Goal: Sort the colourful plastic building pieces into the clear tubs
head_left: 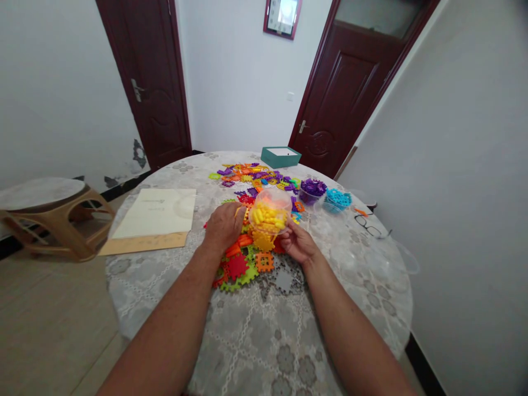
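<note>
My right hand (pixel 298 242) is closed on the lower right side of a clear plastic tub (pixel 275 199), which is tilted toward me. Yellow plastic building pieces (pixel 268 217) lie inside the tub. Just left of it, my left hand (pixel 225 226) has its fingers curled, with a small yellow piece (pixel 241 212) at the fingertips; part of the grip is hidden. Beneath both hands is a heap of toothed interlocking pieces, among them a red square (pixel 237 266), an orange square frame (pixel 264 262), green pieces (pixel 247 275) and grey pieces (pixel 284 279).
More mixed pieces (pixel 247 175) are spread farther back. To the right stand tubs of purple pieces (pixel 312 188) and blue pieces (pixel 337 199), with eyeglasses (pixel 369 226) and a clear lid (pixel 406 258) nearby. A green box (pixel 280 158) and flat cardboard (pixel 154 214) share the round table (pixel 256 330).
</note>
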A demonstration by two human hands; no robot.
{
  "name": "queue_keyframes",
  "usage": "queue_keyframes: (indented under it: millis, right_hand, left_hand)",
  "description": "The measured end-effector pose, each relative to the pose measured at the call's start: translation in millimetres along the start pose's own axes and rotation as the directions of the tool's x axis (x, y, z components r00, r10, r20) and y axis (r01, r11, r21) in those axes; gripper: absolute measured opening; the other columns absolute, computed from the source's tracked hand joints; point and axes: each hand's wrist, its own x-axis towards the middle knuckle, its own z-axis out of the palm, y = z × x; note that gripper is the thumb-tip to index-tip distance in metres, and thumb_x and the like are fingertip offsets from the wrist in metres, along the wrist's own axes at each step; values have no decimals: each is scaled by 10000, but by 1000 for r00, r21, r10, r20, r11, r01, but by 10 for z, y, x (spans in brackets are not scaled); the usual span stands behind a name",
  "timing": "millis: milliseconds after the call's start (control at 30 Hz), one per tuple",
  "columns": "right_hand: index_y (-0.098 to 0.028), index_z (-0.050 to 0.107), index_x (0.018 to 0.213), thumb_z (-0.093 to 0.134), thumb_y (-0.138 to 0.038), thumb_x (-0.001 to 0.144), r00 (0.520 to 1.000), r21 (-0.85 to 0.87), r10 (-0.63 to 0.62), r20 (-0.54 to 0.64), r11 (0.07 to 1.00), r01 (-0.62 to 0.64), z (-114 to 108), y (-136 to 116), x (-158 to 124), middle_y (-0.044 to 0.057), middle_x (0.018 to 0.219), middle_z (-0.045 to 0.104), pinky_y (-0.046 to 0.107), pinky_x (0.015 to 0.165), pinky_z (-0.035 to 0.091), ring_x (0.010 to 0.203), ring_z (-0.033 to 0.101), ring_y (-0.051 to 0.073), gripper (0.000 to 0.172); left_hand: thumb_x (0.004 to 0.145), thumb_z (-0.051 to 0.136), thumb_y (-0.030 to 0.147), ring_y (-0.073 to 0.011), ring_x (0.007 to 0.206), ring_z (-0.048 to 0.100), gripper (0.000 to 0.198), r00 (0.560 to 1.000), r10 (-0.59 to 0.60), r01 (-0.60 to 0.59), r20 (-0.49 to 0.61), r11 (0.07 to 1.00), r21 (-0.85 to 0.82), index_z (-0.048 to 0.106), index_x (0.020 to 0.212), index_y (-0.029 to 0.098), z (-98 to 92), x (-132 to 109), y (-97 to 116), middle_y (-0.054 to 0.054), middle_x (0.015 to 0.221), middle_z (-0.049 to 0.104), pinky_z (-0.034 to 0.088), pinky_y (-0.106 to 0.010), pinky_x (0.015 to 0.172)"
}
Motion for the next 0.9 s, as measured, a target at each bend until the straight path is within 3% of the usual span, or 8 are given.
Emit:
queue_keyframes:
  millis: [167, 333, 467, 533, 633, 767, 833, 900]
  right_hand:
    - [-233, 522, 903, 853, -274, 852, 994, 91, -66, 83, 994, 59, -16, -103, -83, -85, 716, 460, 79, 496, 463, 626, 536, 51, 337]
    - [-235, 482, 850, 862, -277, 844, 982, 163, -171, 76, 974, 157, 17, -244, -177, -89, 712, 408, 61, 471, 433, 604, 483, 47, 382]
    - [-240, 480, 849, 839, -266, 857, 969, 174, -245, 20, 955, 238, 87, -317, -250, -89, 698, 393, 64, 452, 416, 587, 458, 55, 360]
    - [-236, 478, 843, 847, -290, 846, 963, 157, -268, 21, 952, 262, 139, -338, -280, -90, 696, 402, 74, 452, 413, 581, 450, 54, 373]
    - [-231, 494, 852, 873, -368, 812, 947, 63, -315, 59, 948, 311, 243, -362, -309, -87, 702, 446, 102, 458, 420, 587, 469, 58, 405]
    - [-240, 545, 895, 864, -489, 795, 903, -190, -429, 23, 885, 425, 446, -431, -408, -76, 695, 534, 170, 487, 468, 597, 530, 89, 417]
    - [-244, 576, 903, 829, -517, 816, 850, -380, -527, 5, 785, 489, 540, -522, -530, -73, 668, 548, 205, 508, 487, 575, 529, 101, 383]
    - [-244, 612, 911, 783, -510, 858, 764, -591, -645, 18, 610, 528, 582, -683, -698, -58, 681, 571, 236, 541, 496, 577, 523, 110, 320]
  left_hand:
    - [1065, 412, 373, -292, 1164, 656, 362, 996, 80, -79, -37, 997, 26, 680, 1182, 160, -69, -3, 102, -167, 1186, 724, 512, -474, 1090]
    - [1044, 486, 413, -300, 1313, 598, 386, 981, 192, -194, -33, 979, -64, 648, 1315, 191, -145, -41, 381, -153, 1333, 681, 459, -507, 1178]
    - [993, 599, 502, -339, 1447, 497, 466, 895, 425, -411, 138, 904, -118, 656, 1387, 261, -62, -127, 593, -133, 1499, 599, 381, -566, 1233]
    - [973, 630, 514, -365, 1463, 477, 463, 853, 480, -470, 207, 877, -97, 676, 1376, 291, 29, -168, 632, -129, 1507, 595, 362, -604, 1228]
    - [971, 632, 489, -375, 1431, 506, 398, 844, 479, -486, 240, 873, -35, 709, 1311, 297, 155, -186, 594, -139, 1457, 627, 371, -625, 1199]
    - [974, 604, 429, -365, 1375, 550, 370, 879, 435, -449, 196, 893, 34, 690, 1305, 287, 202, -124, 480, -142, 1399, 660, 406, -603, 1158]
    - [978, 581, 407, -368, 1347, 568, 349, 902, 404, -417, 153, 906, 66, 696, 1275, 266, 182, -87, 441, -149, 1338, 686, 421, -602, 1140]
    - [982, 553, 369, -367, 1314, 589, 315, 918, 379, -390, 115, 916, 98, 706, 1230, 248, 158, -60, 410, -154, 1285, 703, 439, -597, 1124]
